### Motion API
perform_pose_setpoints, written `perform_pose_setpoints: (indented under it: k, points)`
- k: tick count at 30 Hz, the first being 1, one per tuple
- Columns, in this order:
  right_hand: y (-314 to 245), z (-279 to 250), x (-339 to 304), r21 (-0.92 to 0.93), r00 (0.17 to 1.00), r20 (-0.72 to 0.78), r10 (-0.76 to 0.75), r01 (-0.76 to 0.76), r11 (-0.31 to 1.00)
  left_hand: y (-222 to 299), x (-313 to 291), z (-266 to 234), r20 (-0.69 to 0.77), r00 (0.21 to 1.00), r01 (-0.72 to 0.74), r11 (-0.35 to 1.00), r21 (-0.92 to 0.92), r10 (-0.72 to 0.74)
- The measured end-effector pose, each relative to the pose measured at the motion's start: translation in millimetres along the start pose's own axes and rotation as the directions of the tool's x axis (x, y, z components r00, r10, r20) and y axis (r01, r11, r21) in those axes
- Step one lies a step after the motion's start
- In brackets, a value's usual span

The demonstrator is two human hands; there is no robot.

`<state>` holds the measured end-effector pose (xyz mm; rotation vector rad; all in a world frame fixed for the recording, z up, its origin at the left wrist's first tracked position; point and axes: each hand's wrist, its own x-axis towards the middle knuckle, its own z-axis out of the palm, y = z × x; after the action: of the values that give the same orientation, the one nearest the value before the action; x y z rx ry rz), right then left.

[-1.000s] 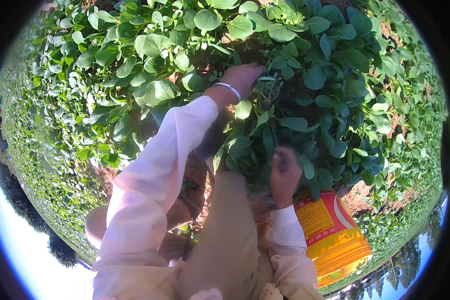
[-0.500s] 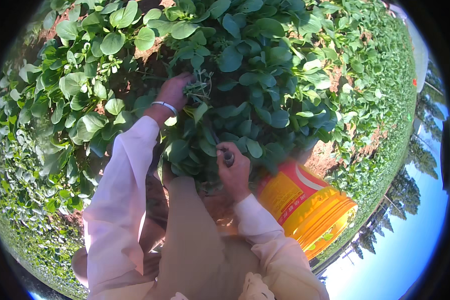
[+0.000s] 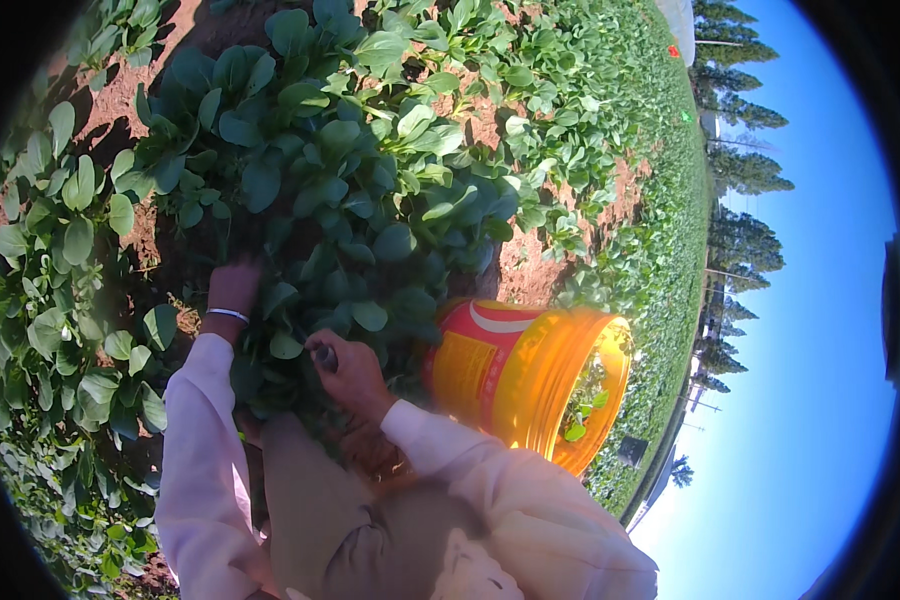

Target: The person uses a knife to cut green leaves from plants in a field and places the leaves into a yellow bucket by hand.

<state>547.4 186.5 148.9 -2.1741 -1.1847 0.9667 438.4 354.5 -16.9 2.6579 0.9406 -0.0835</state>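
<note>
My left hand [image 3: 235, 287], with a pale band at the wrist, reaches in among dark, shaded leaves; its fingers are blurred and partly hidden, so what it holds cannot be made out. My right hand [image 3: 355, 380] is closed around a tool with a dark round handle [image 3: 326, 358], whose working end disappears into the foliage. Broad-leaved green vegetable plants [image 3: 345, 245] stand right in front of both hands. Just right of my right hand is a yellow bucket [image 3: 530, 375] with a red patch, tilted, its mouth toward the right and some green leaves [image 3: 582, 412] inside.
Rows of the same leafy plants [image 3: 65, 350] spread left and ahead, with reddish soil [image 3: 530, 262] between them. My bent knee [image 3: 305, 490] is close below my hands. Trees [image 3: 745, 245] and blue sky show at the far right.
The view has swung right, so hands and bucket appear farther left and the bucket's mouth shows more. A small pale-stemmed sprig by my left hand is no longer seen; my right hand keeps its grip.
</note>
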Motion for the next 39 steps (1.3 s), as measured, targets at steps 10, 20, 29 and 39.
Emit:
perform_pose_setpoints:
  k: [10, 20, 29, 39]
  points:
    - [-2.5, -5.8, 0.1, 0.025, 1.0, -0.014, -0.012, 0.012, 1.0, 5.1, 0.0, 18.4, -0.05, 0.995, 0.085, 0.996, -0.007, -0.086]
    - [-5.0, -7.7, -0.5, 0.072, 0.999, 0.003, 0.041, -0.041, 0.997, -0.4, -2.4, 11.9, -0.077, 0.979, 0.168, 0.96, -0.224, -0.189]
    - [-17.1, -42.7, -2.4, 0.183, 0.977, -0.206, 0.051, -0.013, 0.983, -38.4, -1.9, -60.9, -0.218, 0.823, -0.026, 0.348, -0.937, -0.525]
    - [-7.1, -29.6, -25.5, -0.013, 0.997, 0.079, 0.006, -0.005, 1.0, -37.9, -47.3, -32.3, 0.217, 0.968, 0.248, 0.336, -0.908, -0.127]
